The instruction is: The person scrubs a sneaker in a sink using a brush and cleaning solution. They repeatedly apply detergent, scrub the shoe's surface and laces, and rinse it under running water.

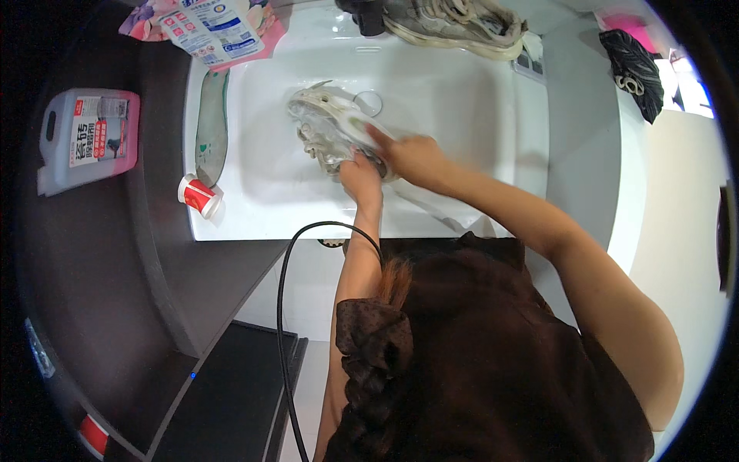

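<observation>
A wet, pale sneaker (326, 130) lies tilted in the white washbasin (456, 115), its sole side facing up to the right. My left hand (362, 173) grips the shoe near its lower end. Over the sole, my right hand (413, 159) is blurred and closed around a white brush-like tool (361, 128) pressed along the shoe; its bristles are hard to make out. Just behind the shoe sits the round drain cover (368, 103). A second grey sneaker (456, 26) rests on the basin's back rim, beside the black faucet (368, 16).
An insole (212, 130) and a tipped red-and-white paper cup (199, 196) lie on the left rim. A pink pouch (222, 32) stands at the back left, a jug of pink liquid (92, 136) farther left. Black cloth (632, 75) lies at right; a black cable (283, 300) loops near my left arm.
</observation>
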Demonstrator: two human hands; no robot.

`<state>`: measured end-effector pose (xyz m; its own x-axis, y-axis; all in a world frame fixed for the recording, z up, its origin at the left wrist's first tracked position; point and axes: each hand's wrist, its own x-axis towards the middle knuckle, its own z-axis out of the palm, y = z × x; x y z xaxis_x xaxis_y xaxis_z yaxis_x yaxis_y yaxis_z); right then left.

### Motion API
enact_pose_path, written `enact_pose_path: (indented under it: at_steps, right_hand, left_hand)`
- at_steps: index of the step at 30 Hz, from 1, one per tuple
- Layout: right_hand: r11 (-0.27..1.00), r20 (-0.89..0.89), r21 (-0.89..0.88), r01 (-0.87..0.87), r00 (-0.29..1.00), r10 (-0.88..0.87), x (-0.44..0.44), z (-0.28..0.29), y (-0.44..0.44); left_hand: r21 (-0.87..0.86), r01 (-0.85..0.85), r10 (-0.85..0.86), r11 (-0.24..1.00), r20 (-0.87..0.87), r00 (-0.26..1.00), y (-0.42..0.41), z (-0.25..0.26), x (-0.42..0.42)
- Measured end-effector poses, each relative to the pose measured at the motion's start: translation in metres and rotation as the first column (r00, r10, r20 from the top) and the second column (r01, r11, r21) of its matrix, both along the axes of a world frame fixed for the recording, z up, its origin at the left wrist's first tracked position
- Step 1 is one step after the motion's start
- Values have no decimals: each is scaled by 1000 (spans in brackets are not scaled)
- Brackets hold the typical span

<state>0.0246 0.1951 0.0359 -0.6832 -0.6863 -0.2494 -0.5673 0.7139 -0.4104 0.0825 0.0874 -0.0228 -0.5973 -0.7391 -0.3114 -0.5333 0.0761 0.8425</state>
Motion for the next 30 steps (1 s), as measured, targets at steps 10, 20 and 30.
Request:
enact_pose_path:
  at_steps: [10,20,30]
  right_hand:
    - [999,-101,45,29,995,-25,-38,-18,-55]
    - [996,-65,-88,12,998,-18,-42,-30,-31]
    - [968,171,-105,228,963,-209,15,14,101]
  left_hand:
    - [-108,103,-93,989,90,992,4,-7,-3]
    - [-58,108,-110,992,-38,993,-1,-9,-5]
    - [-54,330,-334,942,-100,937,-1,-22,-5]
